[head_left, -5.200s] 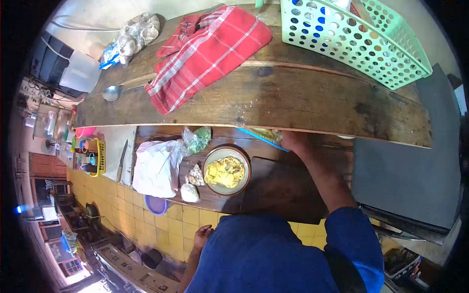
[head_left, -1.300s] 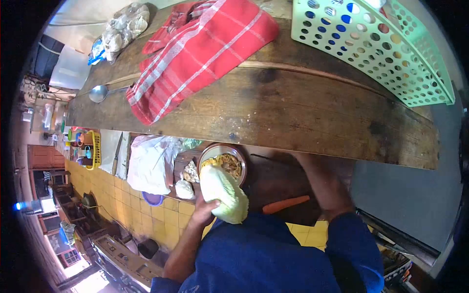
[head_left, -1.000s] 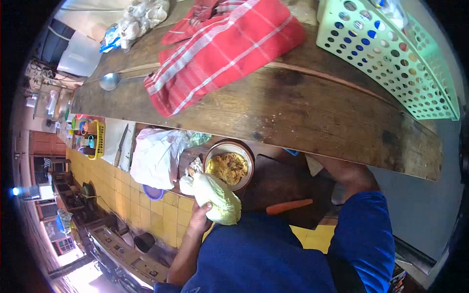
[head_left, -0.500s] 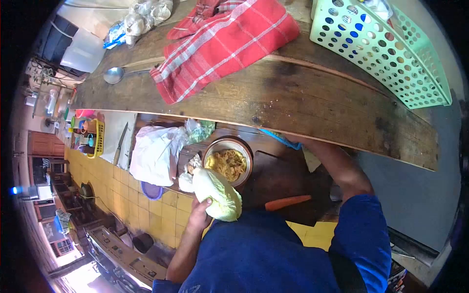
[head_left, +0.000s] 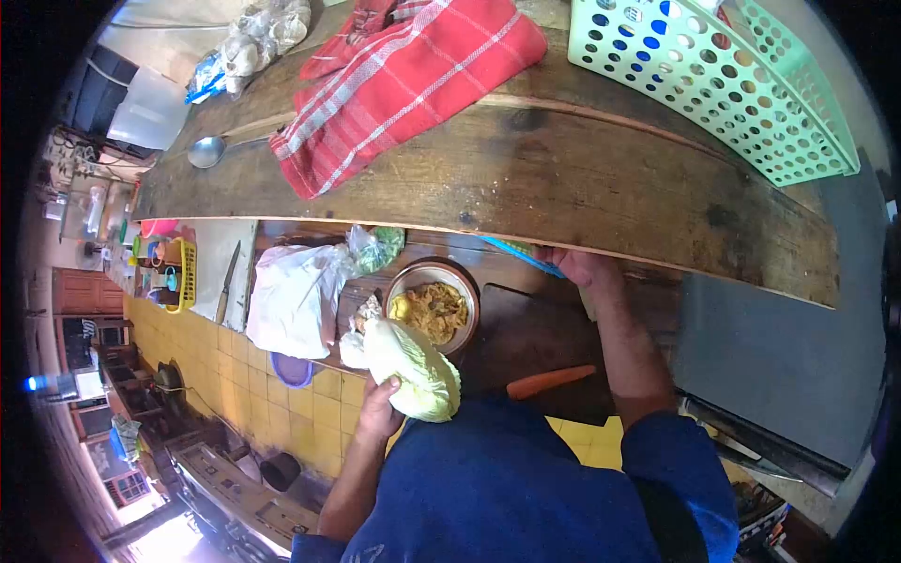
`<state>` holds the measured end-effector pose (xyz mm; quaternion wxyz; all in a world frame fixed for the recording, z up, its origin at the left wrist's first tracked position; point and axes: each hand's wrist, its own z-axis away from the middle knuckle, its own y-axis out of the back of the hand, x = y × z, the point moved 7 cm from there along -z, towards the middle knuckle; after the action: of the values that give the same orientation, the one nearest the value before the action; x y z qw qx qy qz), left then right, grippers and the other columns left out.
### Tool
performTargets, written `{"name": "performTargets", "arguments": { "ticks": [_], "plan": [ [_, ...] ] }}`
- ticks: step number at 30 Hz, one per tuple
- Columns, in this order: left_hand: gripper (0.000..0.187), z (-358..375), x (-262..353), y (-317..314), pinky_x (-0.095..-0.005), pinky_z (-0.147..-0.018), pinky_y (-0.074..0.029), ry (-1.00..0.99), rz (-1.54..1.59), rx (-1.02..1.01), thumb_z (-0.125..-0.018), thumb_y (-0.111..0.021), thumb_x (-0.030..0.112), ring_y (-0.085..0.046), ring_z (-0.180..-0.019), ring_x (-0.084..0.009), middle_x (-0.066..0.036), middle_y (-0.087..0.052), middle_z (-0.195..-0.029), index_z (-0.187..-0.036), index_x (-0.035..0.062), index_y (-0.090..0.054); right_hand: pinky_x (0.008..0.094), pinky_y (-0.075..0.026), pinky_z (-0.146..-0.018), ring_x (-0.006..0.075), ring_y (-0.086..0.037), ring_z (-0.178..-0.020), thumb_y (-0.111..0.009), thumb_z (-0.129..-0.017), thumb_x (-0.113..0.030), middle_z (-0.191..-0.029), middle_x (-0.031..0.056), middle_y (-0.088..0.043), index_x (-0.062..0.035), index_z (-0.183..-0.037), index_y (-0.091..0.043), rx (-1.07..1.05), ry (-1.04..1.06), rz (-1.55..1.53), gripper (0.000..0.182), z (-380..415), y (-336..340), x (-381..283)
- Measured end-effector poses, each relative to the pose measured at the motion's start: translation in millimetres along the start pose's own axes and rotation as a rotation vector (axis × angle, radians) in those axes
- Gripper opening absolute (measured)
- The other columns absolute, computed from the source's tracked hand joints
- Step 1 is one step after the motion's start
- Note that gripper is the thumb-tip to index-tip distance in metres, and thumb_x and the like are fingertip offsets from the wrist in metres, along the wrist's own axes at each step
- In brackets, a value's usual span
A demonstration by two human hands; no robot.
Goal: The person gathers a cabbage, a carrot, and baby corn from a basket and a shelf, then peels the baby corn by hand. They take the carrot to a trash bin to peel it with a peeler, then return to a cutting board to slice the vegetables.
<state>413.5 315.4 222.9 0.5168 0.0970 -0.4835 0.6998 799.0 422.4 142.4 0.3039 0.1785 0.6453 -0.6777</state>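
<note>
My left hand (head_left: 378, 410) grips a pale green napa cabbage (head_left: 415, 371) at its lower end, close to my body. Behind the cabbage stands a bowl (head_left: 476, 314) of yellow-brown cooked food. My right hand (head_left: 584, 268) reaches under the edge of the upper wooden shelf, beside a blue rim (head_left: 526, 257); its fingertips are partly hidden there. Between my arms, a carrot (head_left: 552, 382) lies on a dark board (head_left: 516, 328). A small clear bag (head_left: 354, 345) sits partly behind the cabbage.
The wooden shelf (head_left: 601, 192) juts over the worktop, carrying a red checked cloth (head_left: 404, 89), a ladle (head_left: 206, 152) and a green perforated basket (head_left: 713, 84). At left are a white plastic bag (head_left: 293, 300), a knife (head_left: 228, 281) and a yellow basket (head_left: 188, 277).
My right hand has shifted slightly left and up, and more of it and the forearm shows. My left hand still holds the cabbage. The whole view has moved slightly.
</note>
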Motion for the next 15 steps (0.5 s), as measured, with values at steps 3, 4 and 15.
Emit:
{"name": "performTargets", "arguments": {
  "ticks": [3,4,15],
  "plan": [
    [0.069,2,2,-3,-0.0413,-0.095,-0.047,-0.017,-0.001,0.000,-0.076,-0.070,0.021,-0.057,-0.110,-0.0270,-0.012,-0.056,-0.119,-0.133,0.0009,-0.037,0.0464,-0.048,-0.091,0.0277,-0.052,-0.115,-0.053,-0.091,-0.045,-0.127,0.0132,-0.054,-0.0094,-0.124,-0.054,0.162,0.201,0.556,0.049,-16,-3,-18],
    [0.069,3,1,0,-0.0413,-0.095,-0.047,-0.016,0.007,0.009,-0.076,-0.071,0.021,-0.057,-0.110,-0.0270,-0.012,-0.056,-0.119,-0.133,0.0011,-0.037,0.0450,-0.049,-0.091,0.0273,-0.053,-0.115,-0.054,-0.091,-0.045,-0.125,0.0128,-0.056,-0.0094,-0.123,-0.056,0.319,0.379,1.122,0.048,-14,-15,-37],
    [0.069,23,14,4,-0.0427,-0.097,-0.047,-0.081,0.022,0.083,-0.078,-0.071,0.021,-0.056,-0.111,-0.0285,-0.015,-0.055,-0.121,-0.134,0.0011,-0.037,0.0439,-0.050,-0.088,0.0272,-0.055,-0.110,-0.053,-0.091,-0.044,-0.121,0.0115,-0.058,-0.0090,-0.121,-0.056,0.061,0.272,1.280,0.047,-57,-76,-14]
  ]
}}
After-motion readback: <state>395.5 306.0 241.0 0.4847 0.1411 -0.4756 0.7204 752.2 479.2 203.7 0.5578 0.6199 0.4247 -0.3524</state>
